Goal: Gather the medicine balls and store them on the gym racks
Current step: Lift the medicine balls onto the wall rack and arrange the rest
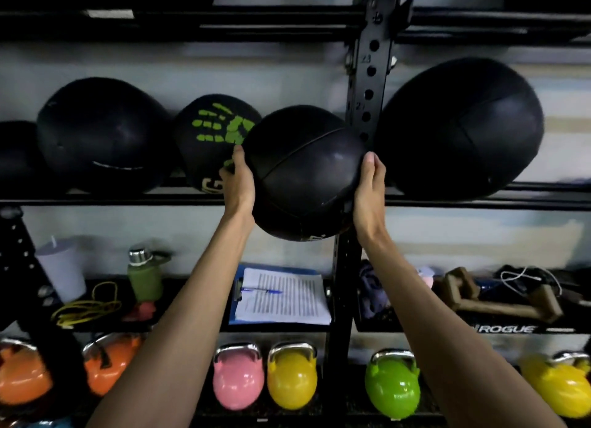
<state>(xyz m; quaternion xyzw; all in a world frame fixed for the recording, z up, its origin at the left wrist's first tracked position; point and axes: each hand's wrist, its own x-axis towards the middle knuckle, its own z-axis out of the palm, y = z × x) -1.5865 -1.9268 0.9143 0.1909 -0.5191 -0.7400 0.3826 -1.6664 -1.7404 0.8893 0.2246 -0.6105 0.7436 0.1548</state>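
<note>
I hold a black medicine ball [303, 171] up between both hands at the height of the rack's ball shelf [128, 199]. My left hand [238, 184] presses its left side and my right hand [369, 191] presses its right side. The ball overlaps the shelf's front rail, just left of the black upright post [371, 75]. On the shelf to the left sit a ball with a green handprint [214, 130] and a plain black ball [102, 133]. A large black ball [460, 127] rests right of the post.
Below, a shelf carries a clipboard with papers [283, 295], a green bottle [144, 274], a white cup [62, 271], yellow cord [86, 309] and wooden handles [499, 296]. Coloured kettlebells [291, 376] line the bottom row. Another shelf rail [224, 24] runs overhead.
</note>
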